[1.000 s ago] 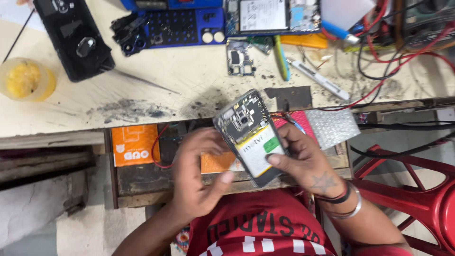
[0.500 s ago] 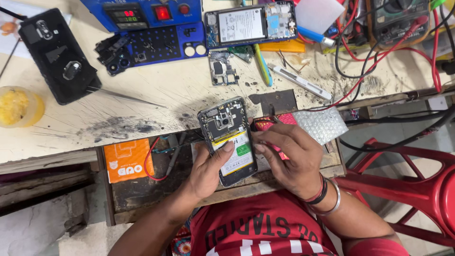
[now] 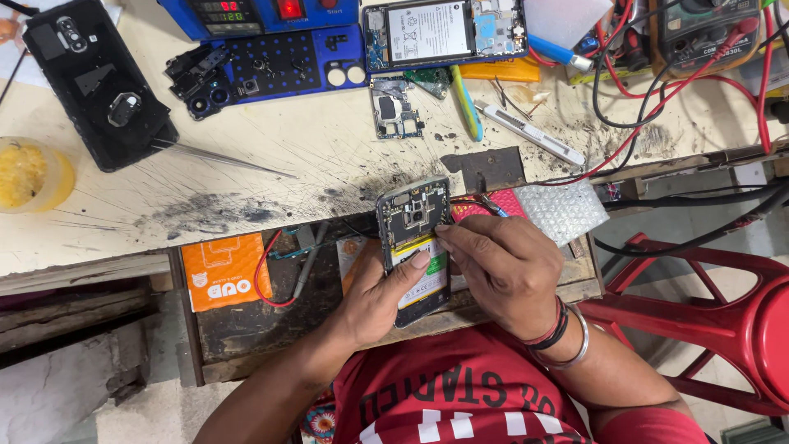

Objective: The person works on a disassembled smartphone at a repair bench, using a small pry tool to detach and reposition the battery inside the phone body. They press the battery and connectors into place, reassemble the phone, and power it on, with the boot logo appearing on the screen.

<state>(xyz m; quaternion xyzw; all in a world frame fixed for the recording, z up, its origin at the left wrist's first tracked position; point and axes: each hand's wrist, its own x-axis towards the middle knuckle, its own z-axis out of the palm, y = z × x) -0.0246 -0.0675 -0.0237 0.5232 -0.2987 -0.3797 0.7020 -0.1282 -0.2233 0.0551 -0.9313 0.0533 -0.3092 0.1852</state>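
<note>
My left hand [image 3: 374,300] still grips the opened smartphone [image 3: 415,247], now more upright. My right hand [image 3: 505,271] fingertips pinch at its battery edge; pinched item unclear.

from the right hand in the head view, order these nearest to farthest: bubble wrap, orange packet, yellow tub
From the right hand:
1. bubble wrap, just above-right of it.
2. orange packet, left, in the open drawer.
3. yellow tub, far left on the bench.
</note>
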